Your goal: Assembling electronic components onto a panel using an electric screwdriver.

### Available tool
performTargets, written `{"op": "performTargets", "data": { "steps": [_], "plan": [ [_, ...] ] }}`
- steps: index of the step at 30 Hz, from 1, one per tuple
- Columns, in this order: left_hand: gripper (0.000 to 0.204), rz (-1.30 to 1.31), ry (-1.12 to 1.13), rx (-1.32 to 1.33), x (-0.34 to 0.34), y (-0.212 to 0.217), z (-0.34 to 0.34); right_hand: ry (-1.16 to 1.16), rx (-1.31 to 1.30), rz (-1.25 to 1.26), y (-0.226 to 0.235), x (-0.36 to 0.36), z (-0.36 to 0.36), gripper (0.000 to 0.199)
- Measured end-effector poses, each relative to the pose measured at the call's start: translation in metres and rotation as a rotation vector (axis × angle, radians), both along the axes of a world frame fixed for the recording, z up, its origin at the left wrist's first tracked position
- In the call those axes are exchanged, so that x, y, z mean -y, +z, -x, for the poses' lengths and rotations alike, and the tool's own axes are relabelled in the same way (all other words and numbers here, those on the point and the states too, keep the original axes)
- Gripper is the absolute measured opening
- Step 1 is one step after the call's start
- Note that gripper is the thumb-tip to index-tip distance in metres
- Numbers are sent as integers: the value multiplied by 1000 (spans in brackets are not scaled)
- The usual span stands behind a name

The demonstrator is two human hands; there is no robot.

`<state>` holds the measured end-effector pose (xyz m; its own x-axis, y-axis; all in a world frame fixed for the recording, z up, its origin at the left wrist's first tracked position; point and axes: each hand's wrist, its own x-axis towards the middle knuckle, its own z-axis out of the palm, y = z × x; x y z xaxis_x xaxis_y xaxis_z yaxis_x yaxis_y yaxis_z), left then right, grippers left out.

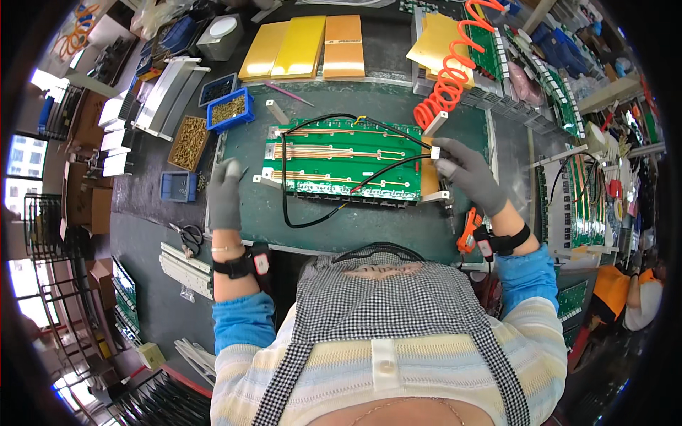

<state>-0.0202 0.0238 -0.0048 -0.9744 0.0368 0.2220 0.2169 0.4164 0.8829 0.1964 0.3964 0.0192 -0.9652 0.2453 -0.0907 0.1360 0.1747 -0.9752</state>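
A green circuit board (341, 167) with long copper-coloured strips lies on the bench in front of me. A black cable (285, 186) loops over it and past its left and front edges. At the board's right end my gloved right hand (472, 177) is closed at the cable's white plug (435, 152). My gloved left hand (226, 195) is left of the board, apart from it, with its fingers drawn together. A thin dark tip shows beside those fingers; what it belongs to is hidden. White brackets (275, 111) stand at the board's corners.
Left stand a blue bin (231, 110) of small brass parts, a brown tray (188, 143) of more and a smaller blue bin (178, 187). Yellow sheets (298, 47) lie behind. A coiled orange hose (449, 74) hangs at right above an orange-black power tool (469, 231). Scissors (189, 239) lie near left.
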Motion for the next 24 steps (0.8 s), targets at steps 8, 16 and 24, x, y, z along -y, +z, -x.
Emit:
{"op": "performTargets", "data": {
  "steps": [8,16,24],
  "plan": [
    [41,-130,-458,459,-47,-30,5,-69,98,-295,-13,16,14,44],
    [32,-13,-457,452,-46,-26,7,-257,162,63,-12,30,10,29],
    [30,-49,-451,455,-52,-17,3,-260,183,54,-8,31,12,29]
  ]
}}
